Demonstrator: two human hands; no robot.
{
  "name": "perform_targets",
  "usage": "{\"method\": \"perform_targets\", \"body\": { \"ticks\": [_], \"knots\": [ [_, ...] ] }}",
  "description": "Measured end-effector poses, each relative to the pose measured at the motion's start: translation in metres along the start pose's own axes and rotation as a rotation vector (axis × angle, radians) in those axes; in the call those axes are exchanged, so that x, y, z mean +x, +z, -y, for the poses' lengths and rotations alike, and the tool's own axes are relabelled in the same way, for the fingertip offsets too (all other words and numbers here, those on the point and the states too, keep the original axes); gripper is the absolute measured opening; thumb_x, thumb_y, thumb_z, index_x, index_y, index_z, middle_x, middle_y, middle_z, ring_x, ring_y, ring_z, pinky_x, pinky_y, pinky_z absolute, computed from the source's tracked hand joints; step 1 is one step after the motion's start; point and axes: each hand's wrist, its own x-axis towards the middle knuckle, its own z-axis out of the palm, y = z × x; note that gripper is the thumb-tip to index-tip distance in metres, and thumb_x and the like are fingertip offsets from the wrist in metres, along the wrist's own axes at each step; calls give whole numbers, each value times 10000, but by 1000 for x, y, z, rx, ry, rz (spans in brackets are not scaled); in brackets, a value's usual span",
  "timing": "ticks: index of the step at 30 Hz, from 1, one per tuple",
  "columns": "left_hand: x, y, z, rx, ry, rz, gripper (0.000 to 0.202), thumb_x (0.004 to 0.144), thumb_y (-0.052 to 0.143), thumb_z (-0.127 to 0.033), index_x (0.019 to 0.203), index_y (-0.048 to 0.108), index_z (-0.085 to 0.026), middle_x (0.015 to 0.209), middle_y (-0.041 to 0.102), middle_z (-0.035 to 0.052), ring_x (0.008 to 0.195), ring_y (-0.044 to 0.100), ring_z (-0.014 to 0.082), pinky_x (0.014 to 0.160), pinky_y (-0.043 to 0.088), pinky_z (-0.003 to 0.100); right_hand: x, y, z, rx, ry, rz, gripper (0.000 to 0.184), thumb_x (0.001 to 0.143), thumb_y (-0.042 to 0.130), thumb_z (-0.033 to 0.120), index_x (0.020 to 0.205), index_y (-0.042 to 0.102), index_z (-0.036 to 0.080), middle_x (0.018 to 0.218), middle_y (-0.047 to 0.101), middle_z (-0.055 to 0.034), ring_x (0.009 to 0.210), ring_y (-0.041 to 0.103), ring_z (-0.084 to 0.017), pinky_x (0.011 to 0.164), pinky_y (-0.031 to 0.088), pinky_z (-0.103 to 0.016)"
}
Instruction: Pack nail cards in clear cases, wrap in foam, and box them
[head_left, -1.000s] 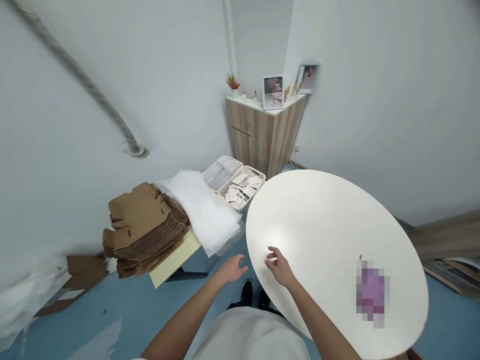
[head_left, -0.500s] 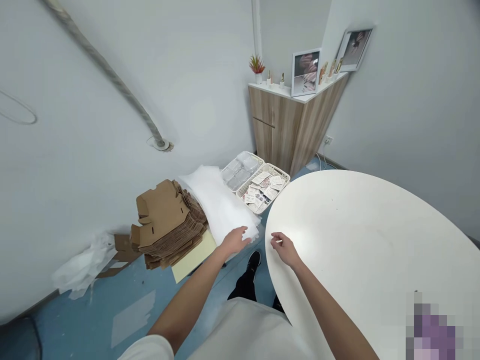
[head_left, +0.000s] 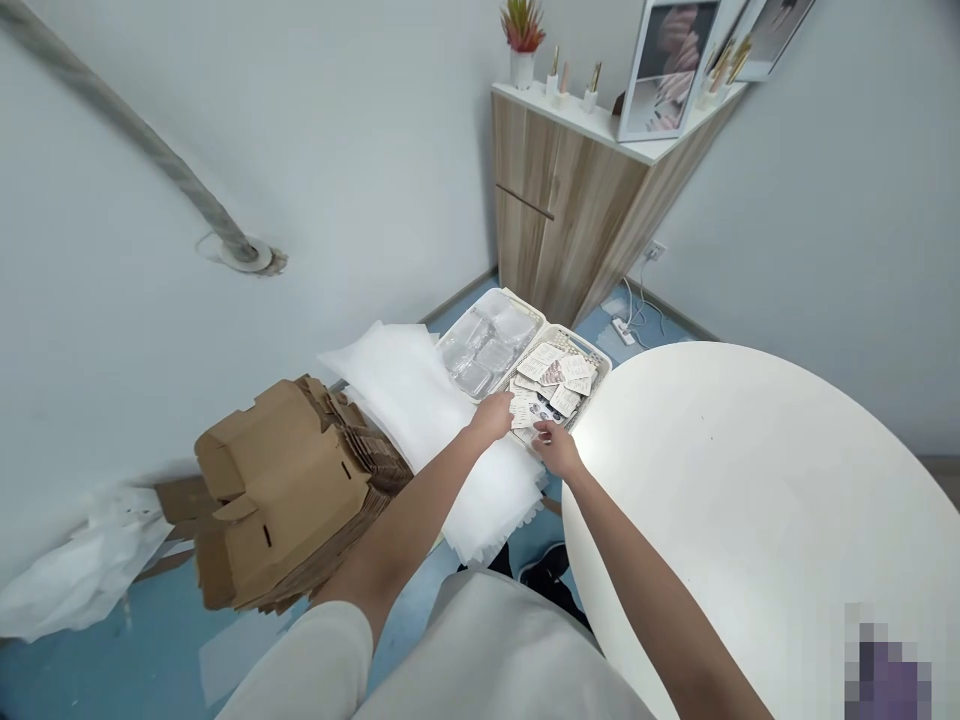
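Several white printed cards (head_left: 566, 372) lie loosely in a cream woven basket (head_left: 602, 362) ahead of me. My left hand (head_left: 492, 418) is over the basket's near left side, fingers stretched toward the cards and partly hidden. At the near end, my right hand (head_left: 556, 448) has its fingers loosely bent and apart, beside the closest cards; nothing shows in it. Left of the cards, a second basket (head_left: 442, 352) contains clear plastic boxes (head_left: 491, 345). A stack of white foam sheets (head_left: 420, 400) spreads below my left forearm.
Flattened brown cardboard boxes (head_left: 300, 480) are piled at left, near white plastic wrapping (head_left: 90, 570). A round white table (head_left: 750, 480) stands at right. Behind the baskets is a wooden cabinet (head_left: 562, 210); a power strip (head_left: 622, 331) lies on the blue floor.
Both my hands have moved forward, from beside the foam sheets and the table edge to the basket of cards. My view has come closer to the baskets and cabinet.
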Motion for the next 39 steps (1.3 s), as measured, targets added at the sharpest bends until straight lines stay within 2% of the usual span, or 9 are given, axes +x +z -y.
{"method": "perform_targets", "body": {
  "ticks": [4, 8, 13, 17, 22, 27, 31, 35, 39],
  "knots": [
    [20, 11, 5, 120, -36, 118, 317, 694, 588, -165, 1003, 525, -136, 980, 589, 119, 958, 547, 241, 776, 421, 311, 24, 11, 6, -193, -4, -39, 410, 662, 540, 178, 1069, 498, 187, 1048, 551, -64, 846, 538, -168, 730, 416, -300],
    [24, 24, 6, 134, -71, 176, 341, 701, 604, -210, 1015, 516, -112, 978, 579, 151, 957, 553, 250, 759, 433, 310, 37, 24, 7, -330, 28, -53, 457, 682, 552, 217, 1124, 444, 175, 1089, 510, -94, 943, 506, -206, 750, 391, -304],
    [26, 32, 5, 165, -146, 234, 384, 700, 608, -209, 1052, 498, -101, 941, 598, 157, 954, 558, 255, 760, 434, 316, 42, 36, 8, -400, 144, -54, 463, 697, 540, 224, 1141, 409, 224, 1123, 469, -84, 917, 512, -206, 682, 381, -287],
    [28, 32, 7, 160, -140, 239, 364, 706, 590, -180, 1053, 495, -121, 941, 602, 137, 940, 565, 237, 741, 436, 298, 46, 38, 5, -380, 156, -72, 493, 676, 544, 196, 1147, 404, 231, 1122, 462, -83, 915, 504, -207, 690, 379, -288],
    [25, 31, 13, 110, -124, 198, 314, 728, 559, -203, 1034, 501, -166, 936, 601, 96, 890, 575, 214, 702, 435, 291, 50, 34, -6, -226, 135, -165, 467, 644, 496, 160, 1108, 456, 193, 998, 513, -69, 861, 505, -184, 726, 394, -295],
    [15, 30, 12, -50, -72, -25, 255, 793, 464, -202, 1042, 516, -216, 971, 596, 58, 926, 548, 189, 733, 417, 273, 46, 23, -7, 30, 110, -212, 406, 639, 450, 198, 1038, 514, 157, 779, 538, -11, 639, 488, -131, 653, 422, -286],
    [6, 26, 7, -261, -40, -149, 296, 791, 464, -197, 1086, 495, -204, 904, 608, 37, 859, 562, 163, 744, 423, 268, 35, 12, 1, 258, 127, -254, 375, 646, 482, 257, 1005, 533, 163, 783, 544, -9, 565, 468, -100, 574, 433, -259],
    [-6, 22, 0, -496, 76, -181, 177, 774, 485, -214, 931, 560, -179, 841, 617, 30, 750, 576, 134, 703, 459, 256, 14, 2, 12, 471, 146, -278, 299, 669, 498, 322, 916, 575, 173, 780, 576, -25, 624, 514, -116, 584, 455, -257],
    [-23, 22, -11, -624, 228, -263, 127, 768, 478, -217, 825, 582, -173, 893, 600, 55, 848, 567, 145, 701, 483, 252, -18, -11, 21, 729, 108, -358, 259, 704, 473, 369, 836, 601, 186, 942, 580, -53, 814, 553, -142, 698, 475, -278]
  ]
}}
